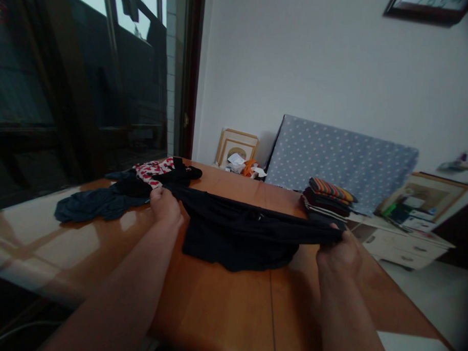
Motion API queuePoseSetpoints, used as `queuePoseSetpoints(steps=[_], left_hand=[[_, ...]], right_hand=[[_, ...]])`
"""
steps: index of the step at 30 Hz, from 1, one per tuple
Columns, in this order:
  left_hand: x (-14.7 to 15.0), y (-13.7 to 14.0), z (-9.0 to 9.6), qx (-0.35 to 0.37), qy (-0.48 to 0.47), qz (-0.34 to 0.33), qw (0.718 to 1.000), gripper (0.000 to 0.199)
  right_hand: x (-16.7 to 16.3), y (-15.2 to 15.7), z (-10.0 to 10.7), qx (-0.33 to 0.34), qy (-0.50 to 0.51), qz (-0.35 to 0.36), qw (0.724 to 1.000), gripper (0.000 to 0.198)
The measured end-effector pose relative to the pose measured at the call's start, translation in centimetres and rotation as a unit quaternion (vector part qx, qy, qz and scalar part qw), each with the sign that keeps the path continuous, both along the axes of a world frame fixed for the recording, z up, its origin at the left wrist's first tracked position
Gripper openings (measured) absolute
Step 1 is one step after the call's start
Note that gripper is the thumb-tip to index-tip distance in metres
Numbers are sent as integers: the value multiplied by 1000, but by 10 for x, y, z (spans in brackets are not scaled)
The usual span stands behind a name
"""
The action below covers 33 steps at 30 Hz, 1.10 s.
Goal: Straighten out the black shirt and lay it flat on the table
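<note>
A dark navy, nearly black shirt (239, 237) is stretched sideways between my two hands. My left hand (166, 206) is closed around its left end, and my right hand (340, 256) grips the right end. The upper edge is pulled fairly taut, with a small pale mark, perhaps a label, near its middle. Below, the body of the shirt drapes down onto or just over the wooden table (222, 303). Parts of both ends are hidden inside my fingers.
Loose dark clothes (98, 204) and a red-and-white patterned garment (153, 170) lie heaped at left. Folded clothes (327, 199) are stacked at right, striped one on top. Beyond stand a grey-blue dotted panel (342, 153), wooden frames (239, 137) and a white drawer cabinet (404, 248).
</note>
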<state>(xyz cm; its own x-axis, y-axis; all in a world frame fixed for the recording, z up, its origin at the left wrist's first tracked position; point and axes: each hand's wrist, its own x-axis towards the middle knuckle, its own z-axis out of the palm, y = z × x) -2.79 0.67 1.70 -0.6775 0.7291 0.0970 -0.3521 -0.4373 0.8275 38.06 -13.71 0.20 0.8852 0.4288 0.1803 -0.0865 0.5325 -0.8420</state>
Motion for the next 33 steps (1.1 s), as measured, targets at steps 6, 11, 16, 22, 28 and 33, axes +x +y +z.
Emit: queuePoseSetpoints(steps=[6,11,16,22,28,33], left_hand=[[20,-11,-5,-20,227,-38,973,31],[43,-52,7,30,448,-362,817,33],[57,-79,6,78,592,-525,607,39],[58,-78,5,107,674,-460,568,50],[56,-79,5,103,671,-450,581,77],[56,-70,-3,114,666,-408,614,69]], right_hand=[[-27,1,7,-92,-125,-181,971,22],[-52,3,6,-91,-159,-21,983,33],[-66,-6,11,-199,-241,165,936,34],[-83,-23,12,-325,-387,494,708,45],[-89,-23,14,-274,-327,486,763,25],[-75,-28,33,-116,-105,439,885,30]])
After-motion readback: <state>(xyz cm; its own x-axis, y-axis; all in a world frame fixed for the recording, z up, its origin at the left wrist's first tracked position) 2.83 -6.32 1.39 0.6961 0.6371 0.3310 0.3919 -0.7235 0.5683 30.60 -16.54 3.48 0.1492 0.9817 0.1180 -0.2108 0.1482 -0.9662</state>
